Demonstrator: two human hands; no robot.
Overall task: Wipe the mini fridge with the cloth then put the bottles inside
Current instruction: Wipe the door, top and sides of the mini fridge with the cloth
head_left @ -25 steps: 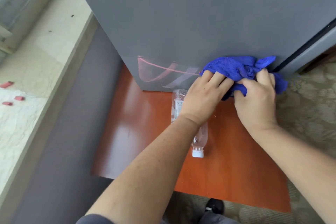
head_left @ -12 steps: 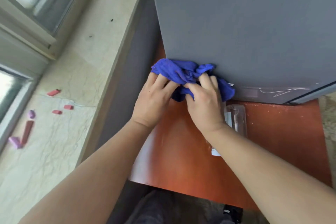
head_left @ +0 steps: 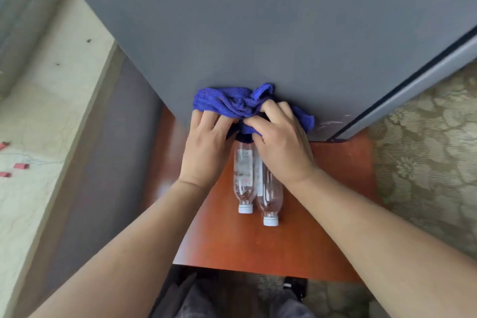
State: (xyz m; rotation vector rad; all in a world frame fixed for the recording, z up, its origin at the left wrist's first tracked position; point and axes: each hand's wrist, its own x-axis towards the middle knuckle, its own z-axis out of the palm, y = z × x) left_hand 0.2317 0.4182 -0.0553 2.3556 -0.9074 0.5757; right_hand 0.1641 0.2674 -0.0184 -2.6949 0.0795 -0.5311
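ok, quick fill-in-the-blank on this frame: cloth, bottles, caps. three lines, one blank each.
1. The left hand presses and the right hand grips a ____ cloth against the grey mini fridge.
2. ____ clear bottles lie side by side on the reddish table.
3. Their caps are ____ in colour.
Missing words: blue; two; white.

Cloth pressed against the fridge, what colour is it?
The cloth is plain deep blue, with no pattern; the head view shows it best.
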